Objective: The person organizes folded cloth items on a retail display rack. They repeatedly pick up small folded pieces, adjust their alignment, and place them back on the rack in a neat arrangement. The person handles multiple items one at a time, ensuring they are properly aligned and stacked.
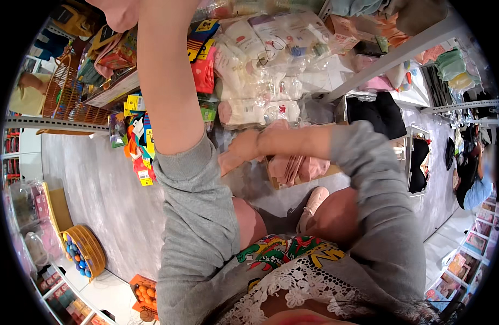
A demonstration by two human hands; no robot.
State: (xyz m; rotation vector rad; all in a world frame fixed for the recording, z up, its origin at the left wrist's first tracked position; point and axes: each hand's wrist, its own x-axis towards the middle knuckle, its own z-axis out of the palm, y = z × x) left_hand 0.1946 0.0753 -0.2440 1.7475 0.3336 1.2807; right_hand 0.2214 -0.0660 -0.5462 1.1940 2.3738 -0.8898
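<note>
My right hand (243, 145) reaches in across the middle, its fingers on a pink folded cloth item (230, 163) in a blur. Just right of it and below the forearm, a cardboard box (278, 183) holds more pink folded items (300, 168). My left arm stretches up past the top edge, so the left hand is out of view. Beside that arm, at the top left, hangs a pink cloth (121, 14); what holds it cannot be seen. Clear plastic packs of white and pink textiles (259, 111) are stacked ahead of me. Bright socks with yellow tags (145, 140) hang left of my arm.
A metal shelf upright (389, 59) slants at the right, near wire bins (418, 162) of black garments. Wicker baskets (95, 252) stand left, one with colourful balls. An orange box (137, 280) holds orange balls. Other people are at the far right and upper left.
</note>
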